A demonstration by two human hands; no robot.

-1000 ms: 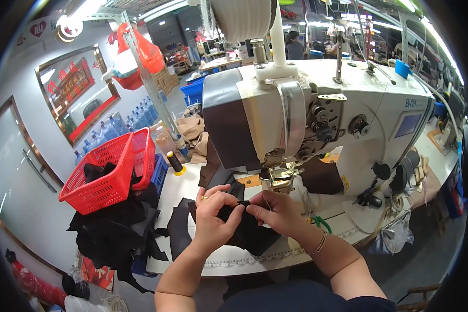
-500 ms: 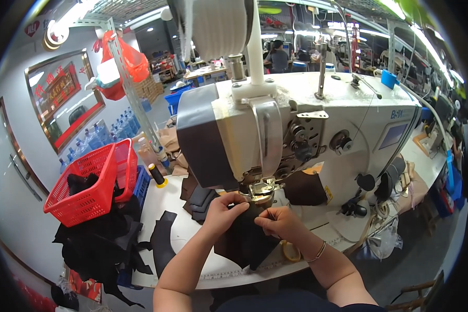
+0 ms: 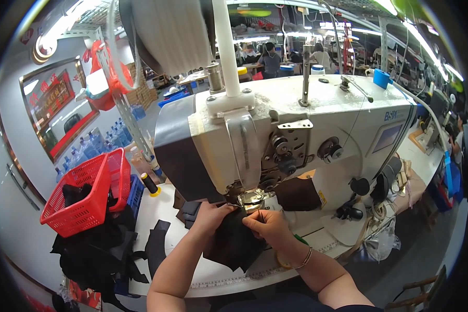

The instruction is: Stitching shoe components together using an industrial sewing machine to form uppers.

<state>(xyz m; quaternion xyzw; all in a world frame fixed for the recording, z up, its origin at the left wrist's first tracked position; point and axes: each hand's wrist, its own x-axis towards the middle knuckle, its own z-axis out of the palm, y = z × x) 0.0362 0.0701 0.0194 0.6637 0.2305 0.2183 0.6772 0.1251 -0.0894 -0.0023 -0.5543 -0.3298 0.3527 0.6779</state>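
Just in front of the metal needle area (image 3: 252, 199) of a white sewing machine (image 3: 317, 122), a dark brown-black fabric piece (image 3: 233, 240) hangs toward me over the table edge side. My left hand (image 3: 212, 215) is closed on its upper left edge, the fingertips close to the needle area. On the right edge, my right hand (image 3: 267, 226) pinches the same piece between thumb and curled fingers. The needle tip itself is too small to make out. Several stacked dark pieces (image 3: 190, 212) lie beyond my left hand, and another dark piece (image 3: 298, 194) rests beneath the machine arm.
A curved dark strip (image 3: 156, 245) and a black thread spool (image 3: 150, 184) are on the table's left. Beside it stand red baskets (image 3: 75, 205) above a heap of black scraps (image 3: 91, 257). A ruler strip (image 3: 234, 279) runs along the front edge; a yellow-and-green ring (image 3: 284, 260) lies beneath my right forearm.
The view has shifted, so the machine sits further left and lower. My right hand stays pinched at the fabric's edge, and its grip looks slightly changed. The left hand keeps its place by the needle area.
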